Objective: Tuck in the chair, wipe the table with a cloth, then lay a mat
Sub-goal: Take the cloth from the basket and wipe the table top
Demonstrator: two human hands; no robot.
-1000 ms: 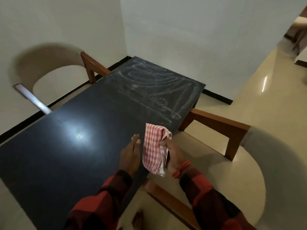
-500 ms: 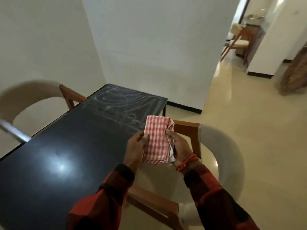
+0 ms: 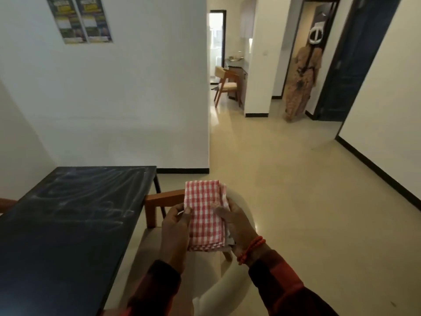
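Streaked black table point(image 3: 68, 224) at left; folded checked cloth point(image 3: 205, 215) gripped between left hand point(image 3: 175, 231), right hand point(image 3: 237, 226).

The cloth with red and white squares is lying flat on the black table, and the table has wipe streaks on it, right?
Not quite. The cloth is not lying on the table. Both hands hold it folded in the air beside the table, above the chair: the left hand on one edge, the right hand on the other. The table does have wipe streaks. The head view shows this.
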